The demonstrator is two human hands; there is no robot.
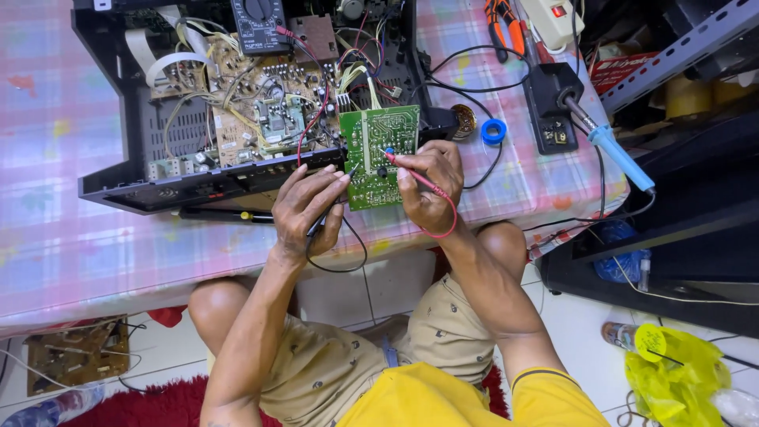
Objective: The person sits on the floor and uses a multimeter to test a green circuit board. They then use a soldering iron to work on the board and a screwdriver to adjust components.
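A green circuit board point(378, 141) stands tilted at the front edge of an open black device chassis point(111, 186). My right hand point(431, 186) pinches a red test probe point(413, 172) whose tip touches the middle of the green board. My left hand point(304, 207) holds a black test probe point(320, 224) against the board's lower left edge. The red and black leads run back to a dark multimeter point(258, 25) lying on top of the chassis. A brown main board point(261, 103) full of parts and wires fills the chassis.
The table has a pink checked cloth point(63, 237). A soldering iron with a blue handle point(617, 154) lies in its black stand point(551, 107) at right. A blue solder reel point(493, 131) and orange pliers point(503, 24) lie nearby. Another brown board point(75, 354) lies on the floor.
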